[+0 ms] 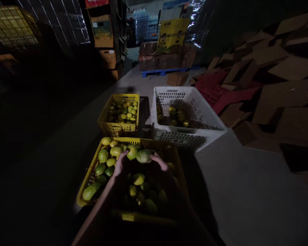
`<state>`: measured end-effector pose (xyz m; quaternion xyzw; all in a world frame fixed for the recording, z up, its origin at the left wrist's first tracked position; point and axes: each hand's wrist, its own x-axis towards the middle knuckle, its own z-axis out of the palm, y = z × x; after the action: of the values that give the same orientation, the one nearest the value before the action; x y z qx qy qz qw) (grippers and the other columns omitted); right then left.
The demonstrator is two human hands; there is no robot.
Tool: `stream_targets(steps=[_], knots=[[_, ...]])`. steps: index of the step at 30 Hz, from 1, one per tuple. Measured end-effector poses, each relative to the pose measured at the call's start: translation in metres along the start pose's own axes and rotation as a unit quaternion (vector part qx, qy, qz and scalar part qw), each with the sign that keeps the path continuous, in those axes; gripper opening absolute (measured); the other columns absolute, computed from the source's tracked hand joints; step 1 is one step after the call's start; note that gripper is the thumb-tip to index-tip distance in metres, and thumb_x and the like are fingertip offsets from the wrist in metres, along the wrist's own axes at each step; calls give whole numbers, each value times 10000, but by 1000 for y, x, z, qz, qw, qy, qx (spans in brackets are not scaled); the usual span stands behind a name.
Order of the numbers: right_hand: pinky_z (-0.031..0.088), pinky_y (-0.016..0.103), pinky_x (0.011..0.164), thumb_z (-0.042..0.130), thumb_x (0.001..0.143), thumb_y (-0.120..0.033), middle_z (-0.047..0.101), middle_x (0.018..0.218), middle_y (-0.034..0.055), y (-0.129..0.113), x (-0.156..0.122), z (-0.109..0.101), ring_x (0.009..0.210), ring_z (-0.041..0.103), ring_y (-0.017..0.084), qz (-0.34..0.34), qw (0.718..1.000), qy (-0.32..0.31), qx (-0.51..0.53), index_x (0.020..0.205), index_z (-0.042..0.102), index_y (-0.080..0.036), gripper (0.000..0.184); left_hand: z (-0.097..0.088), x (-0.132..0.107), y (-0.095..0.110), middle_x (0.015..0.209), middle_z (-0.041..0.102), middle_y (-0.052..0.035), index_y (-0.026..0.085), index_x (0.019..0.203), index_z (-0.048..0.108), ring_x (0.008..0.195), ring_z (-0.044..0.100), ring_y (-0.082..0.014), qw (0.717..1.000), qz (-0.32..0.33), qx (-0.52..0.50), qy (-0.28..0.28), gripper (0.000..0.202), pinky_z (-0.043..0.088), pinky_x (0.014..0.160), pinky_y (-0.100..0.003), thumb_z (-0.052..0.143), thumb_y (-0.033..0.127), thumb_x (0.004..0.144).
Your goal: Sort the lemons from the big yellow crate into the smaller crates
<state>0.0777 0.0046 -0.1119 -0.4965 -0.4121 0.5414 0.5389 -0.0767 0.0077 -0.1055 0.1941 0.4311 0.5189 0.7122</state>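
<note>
Over a yellow crate (91,164) of green and yellow lemons, my two hands are raised side by side. My left hand (120,164) is closed on a yellow-green lemon (132,152), its thumb on the near side. In my right hand (160,162) is a paler green lemon (144,156), gripped from its right end. The two lemons are close together. More lemons (103,156) are heaped at the crate's left side, and others (138,179) lie in shadow below my hands.
Beyond stand a smaller yellow crate (118,129) of lemons and a white crate (202,131) holding several lemons. Flattened cardboard boxes (279,92) and a red crate (213,90) are piled at right. Farther back, a blue pallet (164,72) carries wrapped boxes. Much of the left is dark.
</note>
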Motion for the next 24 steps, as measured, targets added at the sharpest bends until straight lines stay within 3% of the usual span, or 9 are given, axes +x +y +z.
stream_targets(steps=[4,10,14,17,24], knots=[[532,385,734,710,688,-471,755,826,52,-2,5,-6,819,704,283,50,996,-58,52,894,701,-248,303,1,2,-2,870,728,-25,230,956,683,1045,684,-236,999,44,7,7,217,549,879,-303,767,279,762],[530,375,764,807,595,-487,759,900,60,-6,1,-5,858,701,278,61,991,-87,81,955,697,-238,452,4,5,-2,1050,733,-52,240,1170,666,1091,664,-238,994,96,46,-19,482,511,963,-332,833,293,722],[540,384,780,821,610,-509,763,883,65,-9,0,-7,867,709,289,68,992,-56,85,950,707,-227,456,6,2,2,1088,733,-50,220,1175,670,1108,655,-212,985,159,65,2,576,502,950,-265,858,114,641],[546,394,813,833,613,-516,772,909,77,-11,1,-8,912,707,306,50,997,-25,50,910,728,-221,432,10,-1,7,1119,733,-37,209,1083,711,1174,625,-207,984,166,61,23,593,473,984,-231,864,-2,550],[539,406,856,882,564,-445,764,945,64,-5,2,-4,927,692,292,-28,999,32,-28,975,662,-216,519,13,-4,13,1098,736,-9,237,1034,737,1231,594,-218,981,170,94,21,557,457,1033,-251,885,41,535]])
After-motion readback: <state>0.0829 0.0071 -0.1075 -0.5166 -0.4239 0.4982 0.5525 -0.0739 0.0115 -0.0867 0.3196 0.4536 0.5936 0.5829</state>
